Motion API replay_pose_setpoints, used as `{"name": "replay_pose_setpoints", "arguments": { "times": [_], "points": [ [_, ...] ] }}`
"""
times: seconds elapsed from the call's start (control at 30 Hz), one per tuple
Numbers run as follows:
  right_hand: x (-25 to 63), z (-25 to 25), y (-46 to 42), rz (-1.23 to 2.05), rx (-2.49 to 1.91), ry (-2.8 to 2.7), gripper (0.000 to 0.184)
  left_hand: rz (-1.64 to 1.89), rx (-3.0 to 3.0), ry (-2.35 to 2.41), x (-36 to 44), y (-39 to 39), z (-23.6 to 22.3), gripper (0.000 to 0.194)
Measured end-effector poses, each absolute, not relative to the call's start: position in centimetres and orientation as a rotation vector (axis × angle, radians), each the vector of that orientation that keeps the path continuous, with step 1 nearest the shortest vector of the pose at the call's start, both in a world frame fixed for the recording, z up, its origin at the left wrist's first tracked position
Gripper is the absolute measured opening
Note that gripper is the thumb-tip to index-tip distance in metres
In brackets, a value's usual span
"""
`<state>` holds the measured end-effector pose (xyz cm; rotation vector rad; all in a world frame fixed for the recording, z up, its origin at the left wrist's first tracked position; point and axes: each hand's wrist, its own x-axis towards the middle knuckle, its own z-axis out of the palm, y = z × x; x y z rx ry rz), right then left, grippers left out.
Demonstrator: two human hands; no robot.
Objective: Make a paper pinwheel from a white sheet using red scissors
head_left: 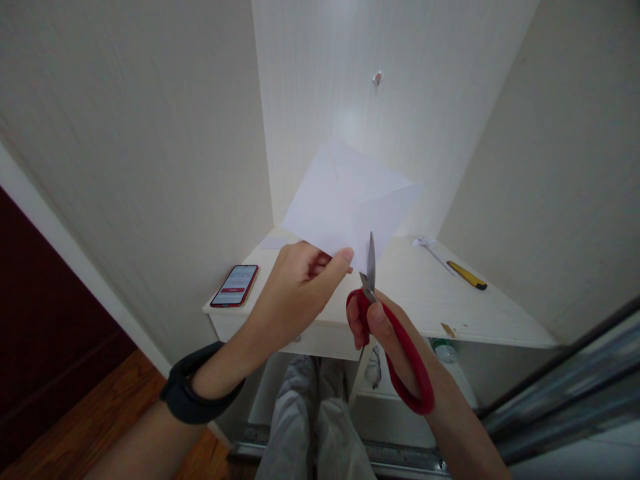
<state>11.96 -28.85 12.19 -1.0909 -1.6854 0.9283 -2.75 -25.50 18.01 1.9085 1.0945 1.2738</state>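
My left hand [300, 283] pinches the lower edge of a folded white sheet of paper [350, 197] and holds it up in front of the wall. My right hand [387, 340] grips red-handled scissors [373, 287], thumb and fingers through the loops. The blades point up and meet the paper's bottom edge just right of my left thumb. A black band sits on my left wrist.
A small white desk [415, 293] stands in a corner between pale walls. On it lie a red-cased phone [235, 285] at the left, a yellow utility knife [466, 275] and a paper scrap [425, 243] at the right. My grey-trousered legs are below.
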Motion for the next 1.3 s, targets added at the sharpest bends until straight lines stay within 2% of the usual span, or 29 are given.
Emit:
{"name": "replay_pose_setpoints", "arguments": {
  "times": [0.6,0.73,1.0,1.3],
  "points": [
    [12.6,12.6,-26.1,0.762,-1.073,-1.694,0.054,1.317,1.905,1.003,-1.7,-23.1,17.1,0.031],
    [12.7,12.5,-24.1,0.713,-0.989,-1.722,0.050,1.418,1.947,0.894,-1.4,-21.5,16.6,0.039],
    [12.8,12.9,-20.2,0.661,-0.819,-1.808,0.054,1.760,1.842,0.632,0.3,-18.5,15.4,0.029],
    [12.3,11.6,-16.0,0.462,-0.696,-1.937,0.049,1.933,1.791,0.620,0.8,-14.9,13.9,0.033]
  ]
}}
